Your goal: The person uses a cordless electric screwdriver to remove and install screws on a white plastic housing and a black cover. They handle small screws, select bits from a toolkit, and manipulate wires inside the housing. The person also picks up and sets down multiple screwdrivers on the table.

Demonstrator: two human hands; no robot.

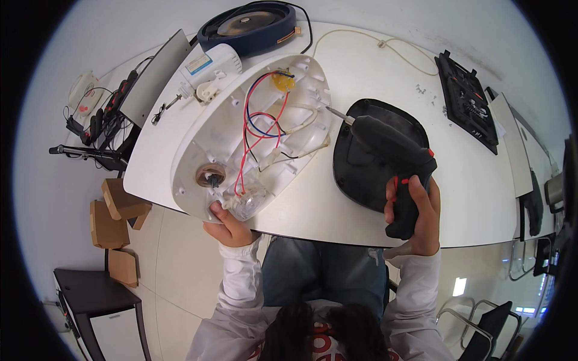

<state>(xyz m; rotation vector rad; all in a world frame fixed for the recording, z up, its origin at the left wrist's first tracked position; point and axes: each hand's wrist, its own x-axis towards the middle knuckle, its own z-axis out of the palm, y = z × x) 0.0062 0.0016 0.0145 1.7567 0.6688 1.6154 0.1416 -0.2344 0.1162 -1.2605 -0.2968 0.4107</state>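
Observation:
My left hand grips the near end of a large white plastic housing, tilted so that its hollow inside shows. Red, blue and black wires run through it, between a yellow round part at the far end and a clear plastic part close to my thumb. My right hand is wrapped round the handle of a black cordless screwdriver with red buttons. Its bit points left toward the housing's edge, apart from it. Beneath the screwdriver lies a black rounded base plate.
A dark blue round appliance and a white motor unit stand at the back left. Small screws lie near an open black tool case on the right. A beige cable crosses the back. Cardboard boxes sit at lower left.

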